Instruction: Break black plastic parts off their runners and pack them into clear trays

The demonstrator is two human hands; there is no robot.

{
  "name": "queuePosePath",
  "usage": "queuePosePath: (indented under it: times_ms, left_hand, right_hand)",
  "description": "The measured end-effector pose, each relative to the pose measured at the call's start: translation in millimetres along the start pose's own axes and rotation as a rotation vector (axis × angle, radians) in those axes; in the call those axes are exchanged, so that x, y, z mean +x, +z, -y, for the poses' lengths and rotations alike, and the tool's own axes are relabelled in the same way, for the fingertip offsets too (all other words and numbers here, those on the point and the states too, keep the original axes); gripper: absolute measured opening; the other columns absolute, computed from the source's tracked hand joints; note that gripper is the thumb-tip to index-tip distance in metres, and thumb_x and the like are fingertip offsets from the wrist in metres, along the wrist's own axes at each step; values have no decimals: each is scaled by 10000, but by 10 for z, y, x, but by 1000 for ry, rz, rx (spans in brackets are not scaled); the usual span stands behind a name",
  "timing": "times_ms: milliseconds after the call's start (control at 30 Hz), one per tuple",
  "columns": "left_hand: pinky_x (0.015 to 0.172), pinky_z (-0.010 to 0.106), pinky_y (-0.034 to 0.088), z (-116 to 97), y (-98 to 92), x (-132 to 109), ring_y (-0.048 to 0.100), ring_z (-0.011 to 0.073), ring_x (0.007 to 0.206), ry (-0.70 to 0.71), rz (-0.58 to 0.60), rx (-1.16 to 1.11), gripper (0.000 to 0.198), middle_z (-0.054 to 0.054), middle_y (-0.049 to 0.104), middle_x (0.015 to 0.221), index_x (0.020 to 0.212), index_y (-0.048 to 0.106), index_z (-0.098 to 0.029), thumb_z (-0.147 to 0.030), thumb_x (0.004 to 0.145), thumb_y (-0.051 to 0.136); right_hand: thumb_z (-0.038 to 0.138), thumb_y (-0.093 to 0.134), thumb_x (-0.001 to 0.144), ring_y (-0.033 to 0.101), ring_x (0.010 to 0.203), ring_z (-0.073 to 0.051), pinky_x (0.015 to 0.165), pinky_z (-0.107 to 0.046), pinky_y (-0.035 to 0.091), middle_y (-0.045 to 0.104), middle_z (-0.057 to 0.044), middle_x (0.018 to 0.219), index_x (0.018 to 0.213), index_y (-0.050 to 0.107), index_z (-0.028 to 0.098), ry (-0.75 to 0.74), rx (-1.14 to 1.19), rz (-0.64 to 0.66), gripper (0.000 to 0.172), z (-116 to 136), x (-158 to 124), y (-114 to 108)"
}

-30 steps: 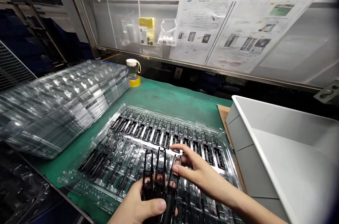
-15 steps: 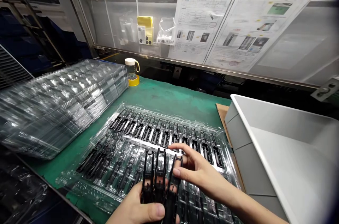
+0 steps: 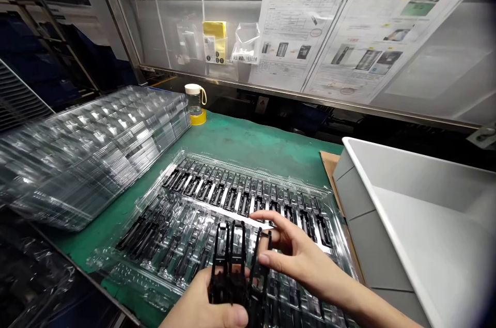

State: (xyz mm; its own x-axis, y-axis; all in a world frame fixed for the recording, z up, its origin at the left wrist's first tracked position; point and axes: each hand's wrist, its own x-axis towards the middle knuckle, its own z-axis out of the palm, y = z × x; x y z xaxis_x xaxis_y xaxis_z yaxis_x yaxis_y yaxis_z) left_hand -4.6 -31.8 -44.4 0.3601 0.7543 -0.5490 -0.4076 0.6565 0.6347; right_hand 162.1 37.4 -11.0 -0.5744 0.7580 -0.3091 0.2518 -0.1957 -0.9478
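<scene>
1. Currently, your left fingers grasp three black parts above the tray, by the tabletop's near edge.
2. Your right fingers pinch the rightmost one's upper end.
3. The far row looks filled; the near row shows parts leftward, the rest unclear.
4. Your held three are out of the slots.

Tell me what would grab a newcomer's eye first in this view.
Probably the hands at the bottom centre: the left hand holds a cluster of slim black parts, and the right hand has its thumb on the rightmost one. Next might come the clear tray below them, lined with similar pieces, then the big pale grey bin on the right and the stack of clear trays on the left.
</scene>
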Motion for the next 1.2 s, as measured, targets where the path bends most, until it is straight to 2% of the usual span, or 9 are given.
queuePosePath:
  times_ms: [133,200,267,333,567,667,933,1033,1200]
  left_hand:
    - [744,320,367,13,-141,20,520,241,806,188,-204,387,409,90,597,824,828,532,-112,-279,484,675]
    - [741,324,368,-56,-206,0,520,243,790,230,-344,570,326,82,604,796,806,548,-114,-266,531,632]
    - [774,324,351,-146,-271,-34,495,258,856,263,-565,737,292,90,595,852,812,551,-119,-261,563,605]
    - [774,310,356,-220,-347,-63,471,273,910,264,-675,858,301,97,580,905,840,546,-123,-286,591,585]
    - [780,282,363,-215,-758,-47,457,213,939,410,-595,1270,261,31,505,1012,941,491,-219,-338,717,431]
    - [790,311,375,-214,-896,-28,447,198,950,365,-673,1325,304,16,486,1015,1012,420,-254,-356,727,393]
    - [762,323,385,-262,-1090,-1,441,189,912,398,-819,1535,329,18,453,958,964,440,-229,-442,741,325]
    - [717,320,398,-261,-1175,25,451,178,865,388,-823,1626,329,16,464,931,1018,405,-236,-418,760,311]
    - [795,376,374,-186,-1141,97,404,197,982,621,-735,1772,307,16,476,1042,982,438,-253,-436,753,347]
  right_hand:
    - [359,444,731,480,832,-137,756,-301,367,515,-5,855,1046,355,245,-19,-196,-199,346,5,36,-32]
    - [372,402,753,490,808,-136,756,-305,372,523,-12,843,1037,350,234,-20,-184,-211,320,21,51,-47]
    - [369,388,762,501,783,-131,743,-298,382,530,-8,806,1031,343,232,-21,-156,-194,304,39,55,-51]
    - [359,379,769,509,754,-126,726,-290,389,531,0,768,1023,338,234,-29,-153,-168,286,59,50,-43]
    - [329,367,771,518,741,-129,712,-279,408,543,-10,752,966,369,211,9,-211,-122,228,136,30,-21]
    - [326,362,772,520,732,-127,701,-268,406,547,-3,741,962,393,213,-10,-228,-124,223,124,27,-28]
    - [279,374,773,508,714,-121,669,-253,388,554,11,718,897,460,216,-50,-263,-124,163,105,12,-29]
    - [275,377,772,512,714,-117,662,-245,389,556,14,723,864,470,213,-59,-249,-129,145,105,1,-25]
    - [250,377,770,517,720,-115,670,-242,391,559,10,730,848,479,203,-61,-228,-135,137,108,-8,-16]
